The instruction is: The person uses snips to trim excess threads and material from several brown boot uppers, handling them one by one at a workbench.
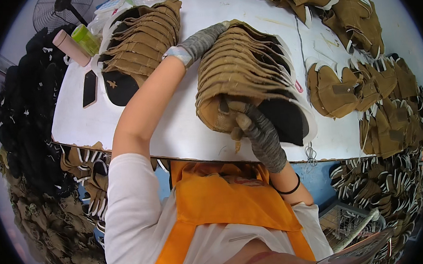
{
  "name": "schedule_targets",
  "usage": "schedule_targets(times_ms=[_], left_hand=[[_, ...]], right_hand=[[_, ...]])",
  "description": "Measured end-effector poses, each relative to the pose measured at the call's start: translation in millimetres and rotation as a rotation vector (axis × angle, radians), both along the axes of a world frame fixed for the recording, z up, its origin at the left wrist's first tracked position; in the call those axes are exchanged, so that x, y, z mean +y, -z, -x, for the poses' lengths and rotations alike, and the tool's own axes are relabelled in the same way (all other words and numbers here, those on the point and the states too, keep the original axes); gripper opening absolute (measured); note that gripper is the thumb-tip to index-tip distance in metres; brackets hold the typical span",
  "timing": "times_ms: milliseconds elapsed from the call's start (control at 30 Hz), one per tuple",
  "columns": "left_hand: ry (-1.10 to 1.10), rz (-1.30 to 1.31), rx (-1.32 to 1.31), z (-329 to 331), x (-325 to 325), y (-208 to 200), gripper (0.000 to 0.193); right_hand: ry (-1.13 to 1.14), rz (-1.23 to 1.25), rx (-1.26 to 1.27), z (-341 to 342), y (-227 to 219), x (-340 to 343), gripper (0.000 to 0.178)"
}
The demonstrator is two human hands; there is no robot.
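A row of nested brown shoe uppers (246, 64), with black lining and white edges, lies on the white table in front of me. My left hand (205, 40), in a grey knit glove, reaches along the stack's left side and holds its far end; its fingertips are partly hidden. At the near end, my right hand (261, 131), gloved alike, has its bent fingers on the nearest upper (217, 114), gripping by its brown edge. The black lining (283, 120) of that upper shows to the right of the hand.
A second row of brown uppers (143, 39) lies at left, near a phone (89, 88), a pink bottle (70, 47) and a green container (86, 40). More uppers (334, 88) cover the table's right side. Dark piles (30, 104) stand left; a fan (62, 13) is behind.
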State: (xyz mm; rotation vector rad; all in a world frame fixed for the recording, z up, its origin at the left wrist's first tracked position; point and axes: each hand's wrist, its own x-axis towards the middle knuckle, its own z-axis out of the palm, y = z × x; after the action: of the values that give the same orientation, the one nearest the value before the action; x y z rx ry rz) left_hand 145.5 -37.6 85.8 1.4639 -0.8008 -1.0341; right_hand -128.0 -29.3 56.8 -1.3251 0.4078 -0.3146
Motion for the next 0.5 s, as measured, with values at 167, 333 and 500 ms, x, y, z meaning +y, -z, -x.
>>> schedule_targets(times_ms=[167,333,500], left_hand=[[-0.246,0.277,-0.049,18,36,28,0.057],[-0.28,0.576,-0.43,41,84,42,0.056],[-0.153,0.708,-1.184,43,113,29,0.078]], right_hand=[[-0.326,0.73,-0.035,20,-10,-18,0.033],[-0.364,0.434,-0.49,46,-53,-29,0.033],[0.381,0.721,-0.769,36,-78,-46,0.029]])
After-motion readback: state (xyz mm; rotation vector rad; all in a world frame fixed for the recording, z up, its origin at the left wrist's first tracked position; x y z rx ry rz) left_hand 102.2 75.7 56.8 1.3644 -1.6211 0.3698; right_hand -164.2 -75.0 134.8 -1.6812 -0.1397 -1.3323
